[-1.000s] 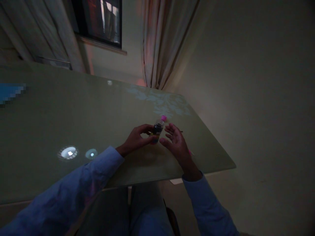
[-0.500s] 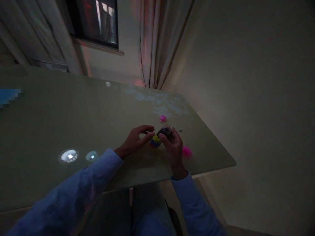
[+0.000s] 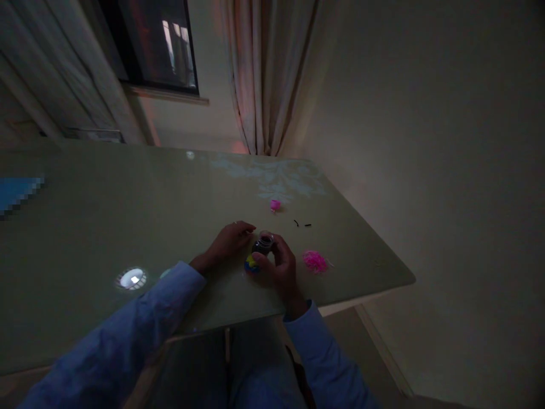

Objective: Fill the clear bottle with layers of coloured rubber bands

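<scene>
A small clear glass jar stands tilted in my right hand, whose thumb and fingers are wrapped round its side. Its open mouth faces up and away. Dark contents fill the upper part, with yellow and blue layers below. Just left of the jar is my left hand, low over the table, with its fingers drawn together near the jar's rim. Whether a small thing sits between those fingertips is too dark to make out. To the right of my right hand lies a loose pile of bright pink strips.
Beyond the jar sits a small pink object. Two short black bits lie right of it. The glossy table ends at a wall on the right. Curtains hang behind, and a blue shape shows at far left.
My right hand has brought the jar left and nearer to me, turning it more upright. My left fingers have drawn together and moved slightly left. A second black bit now shows.
</scene>
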A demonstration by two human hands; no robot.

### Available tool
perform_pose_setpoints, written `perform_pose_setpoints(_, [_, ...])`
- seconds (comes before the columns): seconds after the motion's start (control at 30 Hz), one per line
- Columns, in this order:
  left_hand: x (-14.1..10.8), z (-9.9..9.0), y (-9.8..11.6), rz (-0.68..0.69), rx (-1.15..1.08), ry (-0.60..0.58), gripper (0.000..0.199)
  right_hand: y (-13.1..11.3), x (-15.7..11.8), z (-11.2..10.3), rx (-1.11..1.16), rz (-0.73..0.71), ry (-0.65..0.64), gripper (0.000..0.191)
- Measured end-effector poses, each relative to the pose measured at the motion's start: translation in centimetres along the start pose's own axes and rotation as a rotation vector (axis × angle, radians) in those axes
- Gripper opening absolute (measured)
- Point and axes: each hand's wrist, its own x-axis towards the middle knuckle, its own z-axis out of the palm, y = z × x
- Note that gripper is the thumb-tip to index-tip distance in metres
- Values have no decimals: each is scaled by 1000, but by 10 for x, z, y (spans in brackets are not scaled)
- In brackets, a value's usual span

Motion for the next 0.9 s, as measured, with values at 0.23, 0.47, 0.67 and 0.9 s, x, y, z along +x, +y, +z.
perform_pose_setpoints(0.23, [47,27,11,120,38,-156,31,-4,-2,3,-60,-100,-9,38])
perform_pose_setpoints(0.47, [106,69,26,159,232,-313,34,-6,-6,5,-14,-135,106,36])
perform_pose_setpoints(0.67, [123,84,37,212,335,-393,29,-8,-8,5,-29,-155,121,37])
perform_pose_setpoints(0.9, [130,98,37,247,400,-401,23,-8,-9,8,-20,-168,152,36])
